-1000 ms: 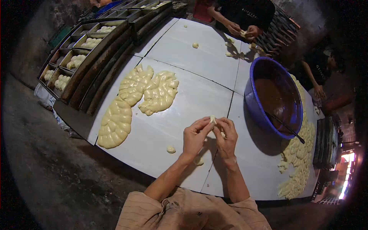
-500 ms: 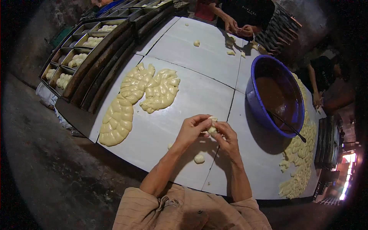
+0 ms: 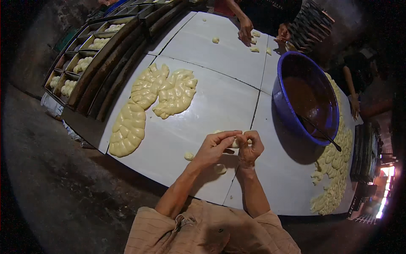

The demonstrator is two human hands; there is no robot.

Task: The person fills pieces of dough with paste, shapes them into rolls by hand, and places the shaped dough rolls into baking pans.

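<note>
My left hand (image 3: 215, 149) and my right hand (image 3: 250, 149) meet over the near part of the table, both closed on a small piece of pale dough (image 3: 235, 144). Thumbs and fingertips press together there and hide most of the piece. A small dough ball (image 3: 189, 156) lies beside my left wrist. Another dough ball (image 3: 220, 169) sits in shadow between my forearms. Farther left, a large scored slab of glossy dough (image 3: 127, 129) spreads out, with another lumpy dough slab (image 3: 176, 94) touching its upper part.
A blue basin (image 3: 282, 101) of brown liquid, a dark-handled tool (image 3: 321, 133) leaning in it, stands at right. Many dough pieces (image 3: 334, 169) lie beyond it. Filled baking tins (image 3: 82, 63) line the left edge. Across the white table (image 3: 220, 67), a co-worker's hand (image 3: 245, 31) touches dough bits.
My right hand has turned, its fingers now curled over the dough piece. My left hand stays close to it. The co-worker's hands have moved apart and down to the table.
</note>
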